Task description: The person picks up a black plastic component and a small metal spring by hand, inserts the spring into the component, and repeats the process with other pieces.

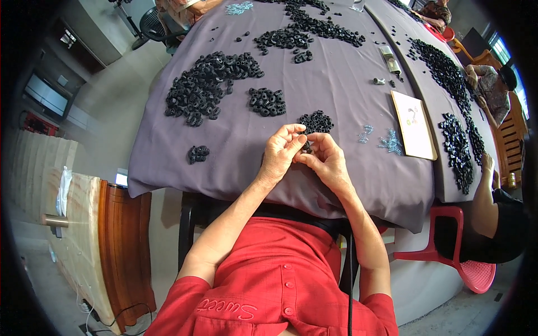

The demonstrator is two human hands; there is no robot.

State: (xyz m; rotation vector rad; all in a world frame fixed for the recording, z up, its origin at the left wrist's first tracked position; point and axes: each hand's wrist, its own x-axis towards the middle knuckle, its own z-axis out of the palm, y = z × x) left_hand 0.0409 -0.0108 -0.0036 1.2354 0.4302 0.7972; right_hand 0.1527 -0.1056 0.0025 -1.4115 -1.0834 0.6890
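My left hand (281, 154) and my right hand (328, 161) meet over the near part of the cloth-covered table (235, 168). Their fingertips pinch a small black part (306, 147) between them; the fingers hide most of it. Just beyond them lies a small pile of black ring-like parts (317, 121). Chunkier black pieces form a pile (267, 102) farther left, and a little cluster (198, 154) sits left of my left hand. To the right of my right hand are small clear bluish pieces (390, 142), in two groups.
A large heap of black pieces (204, 84) spreads at the left, with more heaps (319, 28) at the far side. On the right lie a flat pale board (413, 124) and a small packet (390, 60). Other people sit along the right side, near a red chair (448, 246).
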